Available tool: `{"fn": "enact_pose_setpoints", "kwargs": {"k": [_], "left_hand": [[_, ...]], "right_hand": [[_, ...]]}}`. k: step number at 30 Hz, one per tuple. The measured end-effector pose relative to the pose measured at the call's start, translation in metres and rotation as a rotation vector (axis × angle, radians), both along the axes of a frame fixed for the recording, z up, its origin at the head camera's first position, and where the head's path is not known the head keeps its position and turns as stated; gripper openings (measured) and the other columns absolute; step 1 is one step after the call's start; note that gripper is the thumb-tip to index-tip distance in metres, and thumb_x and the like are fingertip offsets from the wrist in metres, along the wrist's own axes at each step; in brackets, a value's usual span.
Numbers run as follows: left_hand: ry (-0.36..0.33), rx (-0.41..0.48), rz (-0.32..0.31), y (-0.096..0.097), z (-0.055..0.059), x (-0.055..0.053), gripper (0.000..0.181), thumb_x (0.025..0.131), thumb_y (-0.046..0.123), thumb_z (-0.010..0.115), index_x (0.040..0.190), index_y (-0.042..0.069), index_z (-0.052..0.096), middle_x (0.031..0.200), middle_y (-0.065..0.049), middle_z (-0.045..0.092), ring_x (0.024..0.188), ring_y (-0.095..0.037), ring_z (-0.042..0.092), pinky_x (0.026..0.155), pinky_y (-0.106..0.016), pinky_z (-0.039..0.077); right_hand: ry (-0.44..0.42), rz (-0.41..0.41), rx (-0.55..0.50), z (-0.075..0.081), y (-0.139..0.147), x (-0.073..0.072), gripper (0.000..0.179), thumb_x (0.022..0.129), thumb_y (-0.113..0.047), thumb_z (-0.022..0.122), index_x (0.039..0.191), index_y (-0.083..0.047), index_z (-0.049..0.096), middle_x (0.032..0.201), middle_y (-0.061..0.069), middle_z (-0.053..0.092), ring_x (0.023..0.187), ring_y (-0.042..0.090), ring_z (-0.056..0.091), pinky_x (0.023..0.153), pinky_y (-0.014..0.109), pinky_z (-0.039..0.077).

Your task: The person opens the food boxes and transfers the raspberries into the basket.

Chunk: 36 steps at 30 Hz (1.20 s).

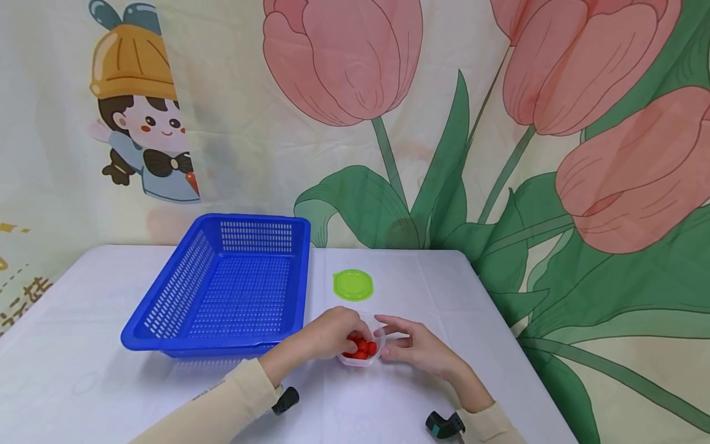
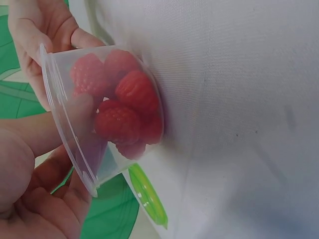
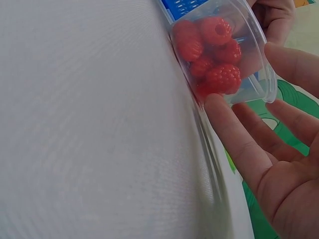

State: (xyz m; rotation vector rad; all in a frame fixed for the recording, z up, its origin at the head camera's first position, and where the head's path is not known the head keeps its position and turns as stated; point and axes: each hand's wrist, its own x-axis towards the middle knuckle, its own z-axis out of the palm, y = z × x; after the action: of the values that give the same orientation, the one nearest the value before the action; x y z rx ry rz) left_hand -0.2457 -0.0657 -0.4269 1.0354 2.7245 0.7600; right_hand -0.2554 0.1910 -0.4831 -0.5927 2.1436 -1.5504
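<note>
A clear plastic cup (image 1: 355, 361) holding several red raspberries (image 1: 362, 350) stands on the table. My left hand (image 1: 331, 333) reaches over its rim, with a digit inside among the raspberries (image 2: 117, 122); whether it pinches one is hidden. The other fingers of that hand curl loosely by the rim in the left wrist view. My right hand (image 1: 424, 351) is at the cup's right side, thumb and fingers spread about the wall. In the right wrist view, a fingertip of the right hand (image 3: 279, 169) touches the cup (image 3: 269, 89) near its base.
A green lid (image 1: 353, 285) lies flat on the white-covered table (image 1: 421, 290) behind the cup. To the left stands a large blue plastic basket (image 1: 244, 290) with perforated sides and nothing in it. A printed tulip cloth (image 1: 344, 61) hangs behind the table.
</note>
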Motion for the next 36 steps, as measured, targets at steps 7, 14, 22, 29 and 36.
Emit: {"fn": "enact_pose_setpoints", "kwargs": {"k": [7, 14, 22, 29, 36], "left_hand": [[0.013, 0.009, 0.005, 0.000, 0.000, -0.001, 0.021, 0.088, -0.003, 0.082, 0.106, 0.009, 0.083, 0.093, -0.001, 0.069, 0.095, -0.021, 0.063, 0.089, -0.037, 0.057], [0.009, 0.025, 0.001, 0.000, 0.001, -0.002, 0.019, 0.088, -0.004, 0.082, 0.100, 0.010, 0.081, 0.092, 0.001, 0.072, 0.093, -0.021, 0.065, 0.089, -0.036, 0.059], [-0.016, 0.064, -0.010, -0.001, 0.001, -0.002, 0.018, 0.089, -0.006, 0.080, 0.096, 0.011, 0.078, 0.091, 0.000, 0.074, 0.089, -0.016, 0.064, 0.086, -0.035, 0.060], [-0.027, 0.106, -0.011, -0.007, 0.006, -0.002, 0.017, 0.092, -0.005, 0.078, 0.098, 0.010, 0.077, 0.088, 0.002, 0.072, 0.086, -0.014, 0.063, 0.080, -0.030, 0.060], [-0.040, 0.093, -0.002, -0.010, 0.015, -0.003, 0.018, 0.092, -0.006, 0.076, 0.105, 0.006, 0.080, 0.095, -0.005, 0.076, 0.091, -0.020, 0.070, 0.082, -0.034, 0.063]], "right_hand": [[-0.008, -0.005, -0.003, 0.000, 0.000, 0.000, 0.071, 0.098, -0.019, 0.079, 0.161, -0.016, 0.047, 0.142, 0.015, 0.063, 0.119, 0.028, 0.072, 0.102, 0.036, 0.058], [-0.013, -0.009, -0.001, 0.000, 0.000, 0.000, 0.071, 0.098, -0.019, 0.079, 0.161, -0.016, 0.047, 0.141, 0.015, 0.063, 0.118, 0.028, 0.072, 0.102, 0.036, 0.058], [-0.013, -0.008, 0.000, -0.001, 0.000, -0.001, 0.071, 0.098, -0.020, 0.079, 0.161, -0.016, 0.047, 0.142, 0.015, 0.063, 0.118, 0.028, 0.072, 0.101, 0.036, 0.058], [-0.014, -0.005, 0.001, -0.003, -0.001, -0.001, 0.072, 0.098, -0.020, 0.079, 0.161, -0.015, 0.046, 0.143, 0.017, 0.062, 0.119, 0.029, 0.072, 0.102, 0.037, 0.058], [-0.014, -0.008, 0.002, -0.002, 0.000, -0.001, 0.072, 0.098, -0.019, 0.079, 0.161, -0.014, 0.045, 0.143, 0.017, 0.061, 0.119, 0.030, 0.072, 0.102, 0.039, 0.058]]}}
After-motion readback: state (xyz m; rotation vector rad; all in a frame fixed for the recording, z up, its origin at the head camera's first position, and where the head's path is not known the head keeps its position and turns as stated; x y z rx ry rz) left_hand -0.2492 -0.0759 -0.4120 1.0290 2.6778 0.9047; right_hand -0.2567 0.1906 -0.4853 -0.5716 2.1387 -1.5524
